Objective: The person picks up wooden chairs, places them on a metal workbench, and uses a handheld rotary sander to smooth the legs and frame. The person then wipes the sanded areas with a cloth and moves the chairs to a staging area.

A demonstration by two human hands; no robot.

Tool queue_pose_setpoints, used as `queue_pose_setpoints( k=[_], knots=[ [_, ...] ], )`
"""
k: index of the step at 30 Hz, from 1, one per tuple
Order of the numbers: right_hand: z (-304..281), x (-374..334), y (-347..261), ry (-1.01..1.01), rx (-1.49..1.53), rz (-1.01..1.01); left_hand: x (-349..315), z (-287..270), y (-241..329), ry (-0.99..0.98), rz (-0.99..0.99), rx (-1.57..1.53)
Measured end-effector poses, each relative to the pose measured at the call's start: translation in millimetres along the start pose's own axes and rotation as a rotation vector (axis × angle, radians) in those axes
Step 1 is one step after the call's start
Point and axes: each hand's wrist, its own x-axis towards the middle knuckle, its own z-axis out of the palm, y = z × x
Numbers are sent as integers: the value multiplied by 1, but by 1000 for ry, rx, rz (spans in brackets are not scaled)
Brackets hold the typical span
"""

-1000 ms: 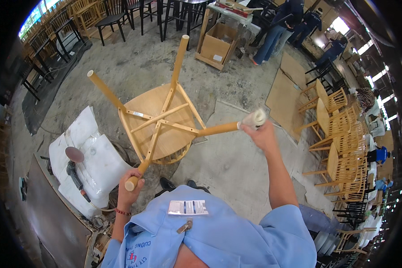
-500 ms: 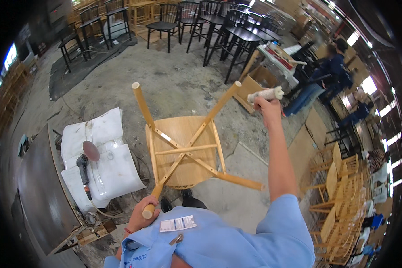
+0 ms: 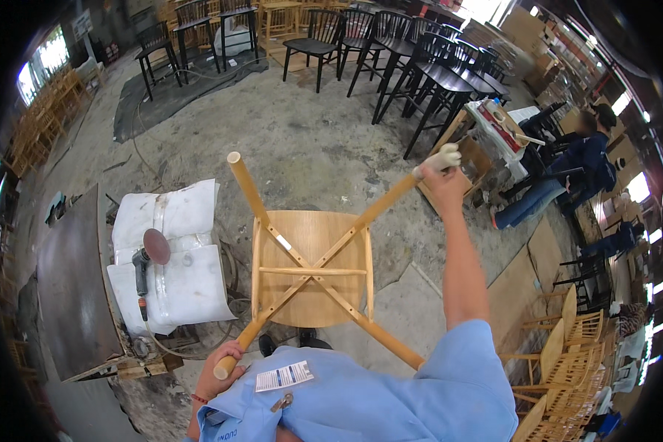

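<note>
An upturned light-wood chair (image 3: 291, 234) stands before me, its seat underside facing up and its legs joined by crossed stretchers. My left hand (image 3: 219, 359) is closed around the end of the near left leg (image 3: 250, 333). At the far right leg (image 3: 390, 199), my right hand (image 3: 445, 186) grips a whitish, soft-looking sleeve or roll (image 3: 445, 158). It meets the leg's tip; whether it goes around the tip or only touches it, I cannot tell. The far left leg (image 3: 247, 188) is bare. My shirt partly hides the near right leg (image 3: 390, 342).
To the left, an angle sander (image 3: 141, 276) with a round disc lies on white padding (image 3: 191, 276), beside a dark board (image 3: 77, 280). Black chairs (image 3: 438, 77) line the back. A person (image 3: 578, 158) is at the right, beyond a cardboard box (image 3: 479, 162). Light-wood chairs (image 3: 567, 368) stack near right.
The whitish sleeve has come from beyond the far right leg to its tip. The chair has turned slightly and sits lower in view. My left hand still grips the near left leg.
</note>
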Motion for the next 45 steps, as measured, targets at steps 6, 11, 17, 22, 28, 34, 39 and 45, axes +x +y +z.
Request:
queue_pose_setpoints(
  k=[6,11,17,22,28,34,39,45],
  knots=[
    [-16,-5,21,78,-102,-76,5,-3,-4,-15,-14,-27],
    [-19,4,3,-114,-140,179,1,-3,-1,-17,-33,-16],
    [4,28,-22,-167,-617,201,-6,0,-12,0,3,-19],
    [135,-5,-67,-299,182,-149,-8,7,-18,93,1,-51],
    [278,-67,-179,-621,304,-240,-15,16,-11,195,-68,-64],
    [293,-41,-194,-486,25,-371,-13,22,-8,264,-62,-151],
    [291,-56,-176,-502,42,-371,-15,26,-14,278,-66,-146],
    [282,-64,-166,-490,189,-466,-15,28,-17,296,-99,-136]
  ],
)
